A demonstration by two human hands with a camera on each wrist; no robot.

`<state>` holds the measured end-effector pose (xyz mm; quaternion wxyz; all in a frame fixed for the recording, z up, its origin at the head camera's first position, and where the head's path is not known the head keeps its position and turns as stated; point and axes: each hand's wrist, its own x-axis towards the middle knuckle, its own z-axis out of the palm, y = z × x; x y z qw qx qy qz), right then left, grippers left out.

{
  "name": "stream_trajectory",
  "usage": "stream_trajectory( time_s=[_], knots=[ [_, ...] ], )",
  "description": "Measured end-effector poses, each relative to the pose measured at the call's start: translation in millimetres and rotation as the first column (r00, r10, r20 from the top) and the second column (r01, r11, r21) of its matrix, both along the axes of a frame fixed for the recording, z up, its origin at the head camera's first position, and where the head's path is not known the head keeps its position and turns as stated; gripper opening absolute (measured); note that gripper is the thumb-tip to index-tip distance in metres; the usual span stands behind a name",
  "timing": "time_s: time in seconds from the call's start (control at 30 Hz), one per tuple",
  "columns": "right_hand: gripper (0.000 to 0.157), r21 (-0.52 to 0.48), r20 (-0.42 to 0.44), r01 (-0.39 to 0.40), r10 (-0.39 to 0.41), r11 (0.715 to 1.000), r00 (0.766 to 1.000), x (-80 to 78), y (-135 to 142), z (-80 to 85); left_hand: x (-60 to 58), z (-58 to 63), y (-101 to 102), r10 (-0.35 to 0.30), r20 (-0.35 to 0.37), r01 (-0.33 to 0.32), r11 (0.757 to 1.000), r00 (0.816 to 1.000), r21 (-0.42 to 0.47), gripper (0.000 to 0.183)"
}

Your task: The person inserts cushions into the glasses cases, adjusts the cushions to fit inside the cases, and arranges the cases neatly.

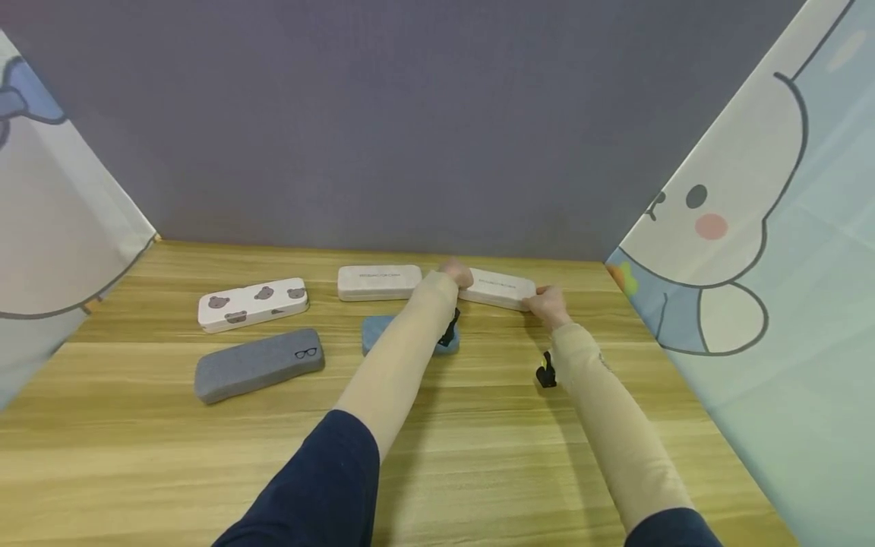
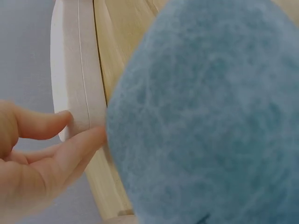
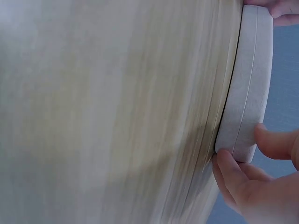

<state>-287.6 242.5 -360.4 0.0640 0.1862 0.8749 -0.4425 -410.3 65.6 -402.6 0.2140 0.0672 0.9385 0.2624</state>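
A white glasses case (image 1: 497,289) with a line of small print lies toward the back of the table, between both hands. My left hand (image 1: 456,273) pinches its left end; in the left wrist view the thumb rests on the pale case (image 2: 84,65) and the fingers touch its lower side. At the opposite end my right hand (image 1: 549,305) grips with thumb and fingers, and the right wrist view shows the case's seam side (image 3: 247,84). Under my left forearm sits a blue case (image 1: 378,330), partly hidden; it fills much of the left wrist view.
A second white printed case (image 1: 379,282) stands just left of my left hand. Farther left lie a white case with bear faces (image 1: 254,304) and a grey case with a glasses drawing (image 1: 258,366). A grey panel (image 1: 383,129) rises behind the wooden table (image 1: 478,456).
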Motion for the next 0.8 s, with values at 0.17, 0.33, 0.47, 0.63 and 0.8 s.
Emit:
stream_trajectory(
  time_s=[0.17, 0.33, 0.47, 0.63, 0.8],
  knots=[
    [0.057, -0.017, 0.013, -0.003, 0.003, 1.0, 1.0, 2.4, 3.4, -4.4, 10.8, 10.5, 0.2, -0.024, 0.04, 0.023, 0.999, 0.999, 0.026, 0.031],
    [0.06, -0.032, 0.026, -0.042, 0.042, 0.999, 0.999, 5.4, 4.0, -2.7, 71.6, 64.5, -18.7, 0.059, 0.08, -0.071, 0.984, 0.995, 0.164, 0.02],
    [0.065, 0.001, 0.013, -0.068, 0.068, 0.998, 0.998, 6.3, 6.8, 7.7, 85.4, 76.2, -29.8, 0.044, -0.09, -0.029, 0.986, 0.995, 0.164, 0.014],
    [0.061, 0.136, -0.061, -0.107, 0.116, 0.985, 0.991, 3.4, 13.3, 22.0, 92.1, 85.7, -44.9, 0.045, -0.243, -0.008, 0.988, 0.969, 0.153, 0.055],
    [0.054, 0.263, -0.094, -0.155, 0.185, 0.952, 0.978, -3.5, 8.9, 31.9, 96.1, 94.6, -60.7, 0.022, -0.307, -0.007, 0.999, 0.951, 0.048, 0.052]
  ],
)
